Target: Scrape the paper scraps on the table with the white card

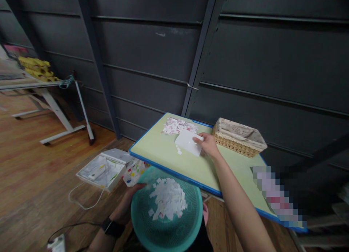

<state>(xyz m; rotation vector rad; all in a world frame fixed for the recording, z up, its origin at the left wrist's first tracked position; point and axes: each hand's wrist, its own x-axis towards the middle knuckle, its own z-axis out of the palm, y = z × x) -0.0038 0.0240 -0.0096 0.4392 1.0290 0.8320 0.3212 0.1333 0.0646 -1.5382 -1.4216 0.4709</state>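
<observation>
My right hand reaches over the pale yellow, blue-edged table and pinches the right side of a smooth white sheet, perhaps card or plastic. Just behind the sheet lies a heap of small white and pinkish paper scraps. A few loose scraps sit at its near left edge. My left hand grips the rim of a teal plastic colander below the table's front edge. Inside the colander is a pile of similar paper pieces.
A cloth-lined wicker basket stands at the table's back right, near a pixelated item. Left on the floor are an open white box, a cable and a power strip. A dark panelled wall rises behind.
</observation>
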